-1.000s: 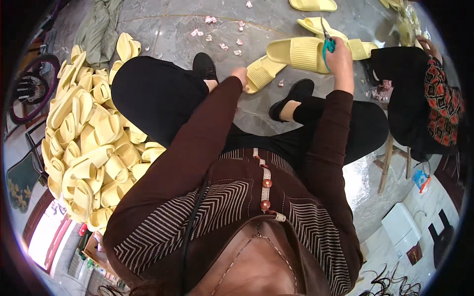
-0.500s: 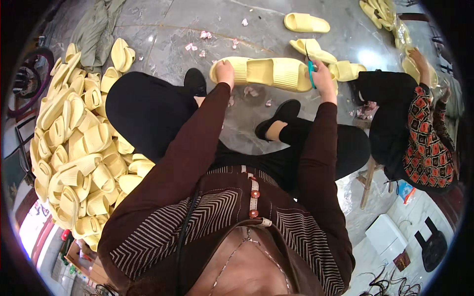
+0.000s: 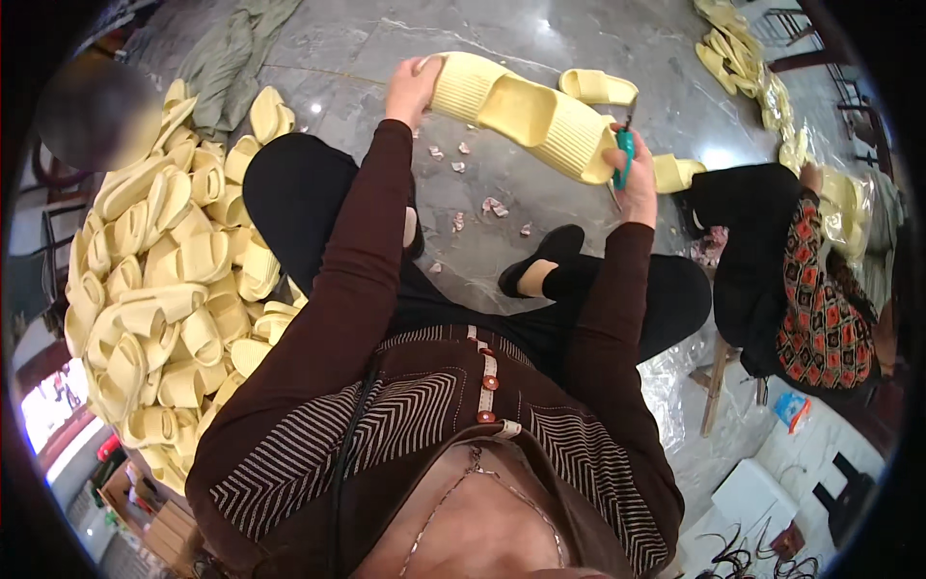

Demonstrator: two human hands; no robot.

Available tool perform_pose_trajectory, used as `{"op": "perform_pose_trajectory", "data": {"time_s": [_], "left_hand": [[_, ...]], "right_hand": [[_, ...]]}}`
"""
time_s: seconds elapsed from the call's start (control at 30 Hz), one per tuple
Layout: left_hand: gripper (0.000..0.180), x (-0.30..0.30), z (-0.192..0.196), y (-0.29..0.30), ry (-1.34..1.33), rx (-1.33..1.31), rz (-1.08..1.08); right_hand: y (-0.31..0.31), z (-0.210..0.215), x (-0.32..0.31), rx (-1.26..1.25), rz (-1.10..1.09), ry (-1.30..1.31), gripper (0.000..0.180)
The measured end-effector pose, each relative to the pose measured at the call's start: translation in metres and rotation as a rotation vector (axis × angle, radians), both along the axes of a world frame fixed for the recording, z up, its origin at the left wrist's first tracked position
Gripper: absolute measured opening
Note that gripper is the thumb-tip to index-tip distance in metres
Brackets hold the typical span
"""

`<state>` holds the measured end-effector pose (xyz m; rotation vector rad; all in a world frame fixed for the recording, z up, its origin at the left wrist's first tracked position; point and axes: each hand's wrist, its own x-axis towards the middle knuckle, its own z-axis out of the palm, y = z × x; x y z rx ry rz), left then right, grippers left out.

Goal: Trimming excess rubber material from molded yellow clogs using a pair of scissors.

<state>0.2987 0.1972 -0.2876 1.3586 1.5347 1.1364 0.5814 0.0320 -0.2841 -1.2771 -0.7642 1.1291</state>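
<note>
In front of me I hold up a pair of yellow slippers, nested together with a ribbed strap toward each end. My left hand is closed round their left end. At the lower right end, my right hand grips the slippers and also keeps a pair of scissors with teal handles in its fingers, the dark blades pointing away from me. Another yellow slipper lies on the floor just beyond, and one more is right of my right hand.
A big heap of yellow slippers fills the floor at my left, with grey-green cloth behind it. On the right sits a co-worker in a patterned top, beside bagged slippers. Paper scraps dot the grey floor.
Both hands still hold the slippers. The left end has risen away from me, so the pair now slants down to the right. The view has shifted slightly, and the co-worker's arm has moved.
</note>
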Motion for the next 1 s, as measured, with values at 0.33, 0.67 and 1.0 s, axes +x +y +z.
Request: {"op": "perform_pose_trajectory", "data": {"time_s": [0.33,0.67,1.0], "left_hand": [[0.04,-0.002,-0.002,0.004,-0.442,-0.218,-0.333],[0.037,-0.002,-0.007,-0.022,-0.486,-0.365,-0.478],[0.022,-0.135,0.126,0.0,-0.047,0.579,0.29]], "right_hand": [[-0.002,0.002,-0.003,0.037,-0.036,-0.162,0.044],[0.0,0.011,-0.001,-0.043,0.042,-0.506,0.051],[0.012,-0.033,-0.001,-0.126,-0.192,-0.069,0.027]]}}
